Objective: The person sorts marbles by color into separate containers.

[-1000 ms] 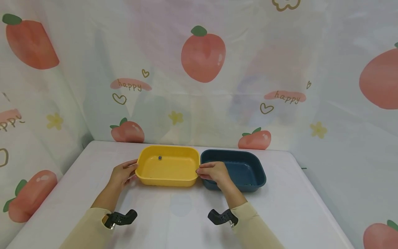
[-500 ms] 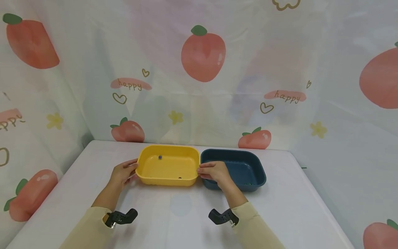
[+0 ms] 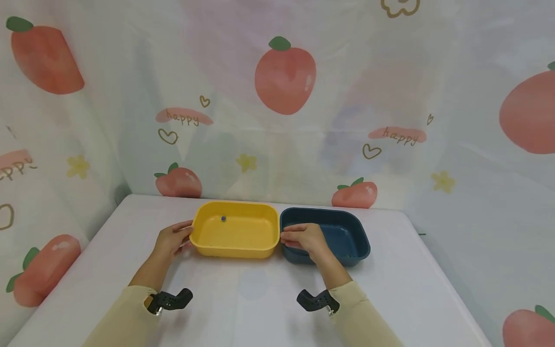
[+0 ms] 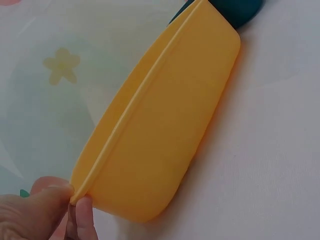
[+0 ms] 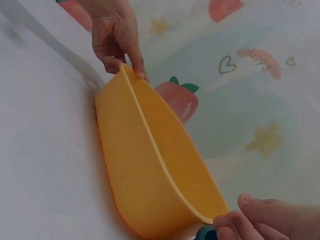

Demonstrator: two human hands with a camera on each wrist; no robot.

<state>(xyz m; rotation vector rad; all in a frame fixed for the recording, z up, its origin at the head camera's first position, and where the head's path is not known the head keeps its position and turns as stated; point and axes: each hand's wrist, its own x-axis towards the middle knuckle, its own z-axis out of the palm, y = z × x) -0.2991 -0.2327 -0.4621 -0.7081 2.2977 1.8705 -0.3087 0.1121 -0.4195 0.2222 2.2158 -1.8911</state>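
A yellow plastic tray (image 3: 236, 232) sits on the table in the head view, with a small blue bead-like thing (image 3: 223, 219) inside at its back left. My left hand (image 3: 170, 240) pinches the tray's left rim; in the left wrist view, the thumb (image 4: 59, 194) lies over that rim. At the right end, my right hand (image 3: 307, 238) has its fingers beside the rim, in front of a dark blue tray (image 3: 347, 236). In the right wrist view, its thumb (image 5: 255, 202) stands apart from the fingertips (image 5: 227, 225), which are close to the yellow rim.
The blue tray stands right against the yellow one; small greenish bits at its front are too small to make out. White cloth covers the table (image 3: 243, 308). A fruit-patterned curtain (image 3: 277, 144) rises behind and at both sides.
My right hand has shifted slightly right, off the yellow rim. A dark speck seen near the tray's front wall half a second ago is out of sight. The left hand keeps its grip.
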